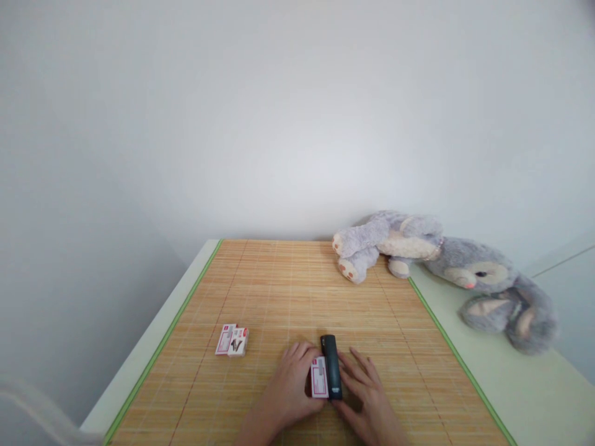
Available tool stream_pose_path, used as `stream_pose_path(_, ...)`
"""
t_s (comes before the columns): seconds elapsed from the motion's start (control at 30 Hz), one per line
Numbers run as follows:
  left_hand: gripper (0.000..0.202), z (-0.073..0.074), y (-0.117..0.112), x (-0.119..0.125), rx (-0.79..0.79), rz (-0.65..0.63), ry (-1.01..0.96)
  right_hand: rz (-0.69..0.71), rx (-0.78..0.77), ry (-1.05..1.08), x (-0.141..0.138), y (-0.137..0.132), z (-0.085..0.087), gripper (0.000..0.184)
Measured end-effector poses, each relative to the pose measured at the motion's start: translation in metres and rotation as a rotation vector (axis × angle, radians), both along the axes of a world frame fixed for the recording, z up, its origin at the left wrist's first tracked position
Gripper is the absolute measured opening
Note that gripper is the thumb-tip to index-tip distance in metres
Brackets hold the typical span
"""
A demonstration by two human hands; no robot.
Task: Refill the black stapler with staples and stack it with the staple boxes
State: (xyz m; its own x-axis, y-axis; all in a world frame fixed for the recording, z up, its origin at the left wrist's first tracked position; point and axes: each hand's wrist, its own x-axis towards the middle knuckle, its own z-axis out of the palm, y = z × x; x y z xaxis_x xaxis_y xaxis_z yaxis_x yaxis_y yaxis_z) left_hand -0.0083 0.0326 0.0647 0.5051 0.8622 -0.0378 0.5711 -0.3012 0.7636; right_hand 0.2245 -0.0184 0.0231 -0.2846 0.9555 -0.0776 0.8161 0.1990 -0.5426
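A black stapler (331, 368) lies lengthwise on the bamboo mat (288, 285), close to the near edge of the view. Directly along its left side is a small white box with a pink border and a barcode (320, 378). My left hand (290, 381) curls around that box from the left, fingers at its far end and thumb at its near end. From the right, my right hand (367, 396) grips the stapler, with the thumb at its near end and the index finger against its side; the other fingers spread over the mat.
Left of my hands, a small white box with a dark picture (238, 342) touches a pink-bordered white piece (225, 339). A grey plush rabbit (409, 244) lies across the far right of the mat and pale table (446, 297). A wall (279, 124) stands behind.
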Motion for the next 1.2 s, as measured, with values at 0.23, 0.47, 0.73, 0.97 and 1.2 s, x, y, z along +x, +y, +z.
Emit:
stream_pose_path(0.23, 0.074, -0.009, -0.004, -0.003, -0.007, -0.023, 0.015, 0.000, 0.018, 0.004, 0.005, -0.004, -0.011, 0.063)
stream_pose_path(0.47, 0.058, 0.009, -0.017, -0.068, 0.116, 0.313, -0.080, -0.055, 0.004, 0.017, 0.030, -0.019, -0.022, 0.088)
stream_pose_path(0.73, 0.069, -0.025, 0.018, -0.209, 0.334, 0.470, 0.216, -0.035, 0.002, -0.021, 0.039, -0.020, -0.021, 0.090)
stream_pose_path(0.97, 0.061, -0.037, 0.029, -0.244, 0.261, 0.447, 0.353, -0.039, 0.003, 0.018, 0.049, -0.017, -0.023, 0.090)
stream_pose_path(1.2, 0.090, -0.032, 0.035, -0.235, 0.287, 0.387, 0.406, -0.035, 0.007, -0.030, 0.048, -0.017, -0.022, 0.091)
